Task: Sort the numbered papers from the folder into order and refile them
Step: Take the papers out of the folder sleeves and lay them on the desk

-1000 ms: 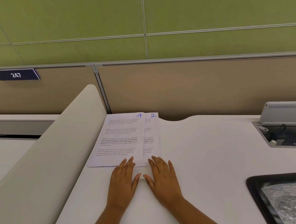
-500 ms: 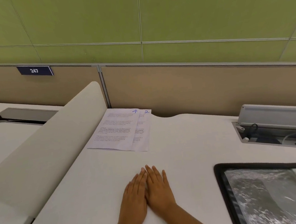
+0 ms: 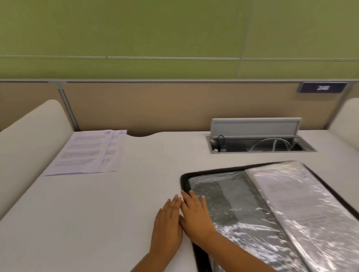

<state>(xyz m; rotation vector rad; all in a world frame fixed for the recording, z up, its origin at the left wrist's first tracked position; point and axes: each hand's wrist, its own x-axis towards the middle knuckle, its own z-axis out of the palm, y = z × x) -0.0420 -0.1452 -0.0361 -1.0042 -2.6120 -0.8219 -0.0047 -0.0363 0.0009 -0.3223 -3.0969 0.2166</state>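
Folder (image 3: 286, 224) holds a sleeved paper (image 3: 289, 194); both hands' grips lie flat, empty.

Left grip (image 3: 167, 226) and right grip (image 3: 196, 216) lie flat, side by side, fingers straight

A white desk (image 3: 95, 216) fills the foreground, its far edge cut by a shallow curved notch; recessed into its far right part is a cable well (image 3: 260, 146) with a grey lid (image 3: 255, 126) raised upright behind it, white and dark cables (image 3: 270, 143) lying inside. White rounded side dividers (image 3: 26, 142) rise at the left and far right edges; behind the desk stands a tan partition panel (image 3: 161, 107) with metal trim, bearing dark blue number plates (image 3: 322, 87) whose digits are blurred; above it is a green wall (image 3: 166, 26) divided by thin seams.
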